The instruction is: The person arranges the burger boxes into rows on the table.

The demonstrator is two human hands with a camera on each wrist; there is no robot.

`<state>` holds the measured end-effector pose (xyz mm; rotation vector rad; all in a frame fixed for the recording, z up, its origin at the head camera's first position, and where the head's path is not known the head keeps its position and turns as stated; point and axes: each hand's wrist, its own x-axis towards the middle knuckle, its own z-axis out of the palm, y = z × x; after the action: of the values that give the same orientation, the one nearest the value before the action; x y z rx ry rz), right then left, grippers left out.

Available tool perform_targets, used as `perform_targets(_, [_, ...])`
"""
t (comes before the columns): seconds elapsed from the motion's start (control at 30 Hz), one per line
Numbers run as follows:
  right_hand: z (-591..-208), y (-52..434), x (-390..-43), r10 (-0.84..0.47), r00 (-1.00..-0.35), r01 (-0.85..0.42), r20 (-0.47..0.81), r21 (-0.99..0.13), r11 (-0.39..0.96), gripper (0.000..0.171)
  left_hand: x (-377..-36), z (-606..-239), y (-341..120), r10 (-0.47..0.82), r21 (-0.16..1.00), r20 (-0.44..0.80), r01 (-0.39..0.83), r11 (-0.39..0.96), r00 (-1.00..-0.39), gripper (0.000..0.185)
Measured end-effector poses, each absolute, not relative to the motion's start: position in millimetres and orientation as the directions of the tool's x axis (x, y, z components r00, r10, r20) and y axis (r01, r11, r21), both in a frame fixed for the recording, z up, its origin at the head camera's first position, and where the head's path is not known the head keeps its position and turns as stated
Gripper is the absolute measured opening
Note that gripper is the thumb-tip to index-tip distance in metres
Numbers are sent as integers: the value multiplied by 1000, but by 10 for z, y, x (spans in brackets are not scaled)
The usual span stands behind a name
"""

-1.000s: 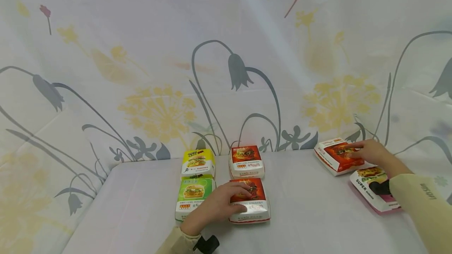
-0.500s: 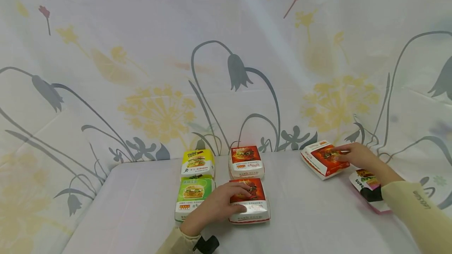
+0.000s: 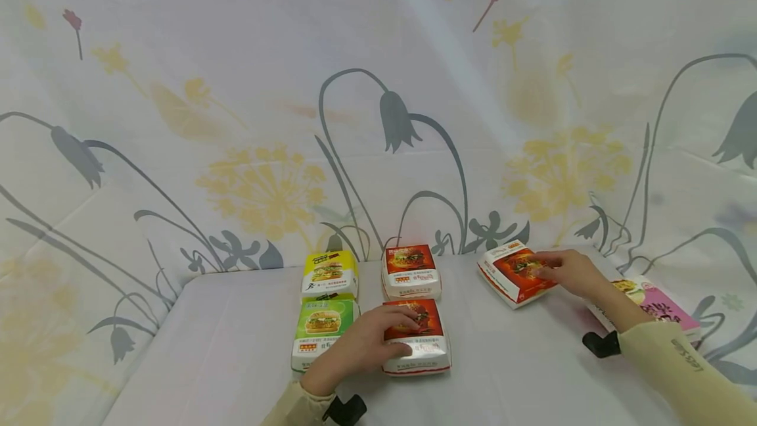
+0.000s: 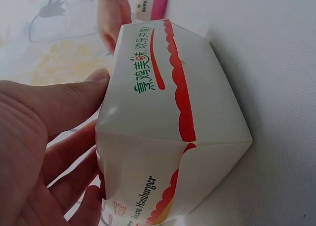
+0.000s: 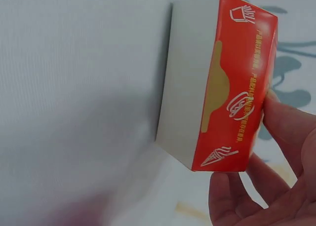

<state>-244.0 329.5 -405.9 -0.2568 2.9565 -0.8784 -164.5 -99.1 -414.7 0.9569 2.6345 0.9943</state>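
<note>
My left hand [image 3: 369,340] rests on a red-and-white burger box [image 3: 418,359] at the front, its thumb on the top edge in the left wrist view. To the right, my right hand [image 3: 576,273] touches another red-and-white burger box [image 3: 510,269], which stands turned at an angle on the table. The right wrist view shows that box's red side [image 5: 242,83], with the thumb at its upper edge and the other fingers [image 5: 222,196] by its end. Neither hand wraps round its box. Some right fingertips are hidden in the head view.
Left of my left hand stand a green burger box [image 3: 322,324] and a yellow one [image 3: 329,273] behind it. Another red-and-white box [image 3: 411,268] stands behind the left hand's box. A pink burger box [image 3: 662,304] lies partly behind my right forearm. A flowered cloth [image 3: 378,117] hangs behind.
My right hand has slid its red-and-white burger box leftward across the table, and more of the pink box now shows. My left hand has stayed in place.
</note>
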Motion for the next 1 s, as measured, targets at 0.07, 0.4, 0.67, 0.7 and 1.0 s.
perform_targets(0.07, [-4076, 3241, -2413, -176, -984, -151, 8, -556, 817, 51, -1647, -4149, -992, 628, 636, 74, 522, 569, -775, 28])
perform_targets(0.4, [-4239, 2925, -2303, -106, -989, -144, 100, -571, 808, 48, -1659, -4155, -995, 644, 616, 80, 545, 568, -761, 28])
perform_targets(0.67, [-4325, 2704, -2235, -37, -989, -119, 145, -613, 781, 57, -1656, -4149, -997, 642, 618, 90, 548, 563, -762, 28])
perform_targets(0.7, [-4331, 2686, -2230, -31, -988, -119, 150, -619, 777, 57, -1657, -4150, -997, 641, 618, 90, 547, 564, -762, 28])
perform_targets(1.0, [-4400, 2614, -2209, 22, -982, -110, 190, -654, 748, 53, -1655, -4145, -997, 651, 619, 101, 560, 551, -752, 28])
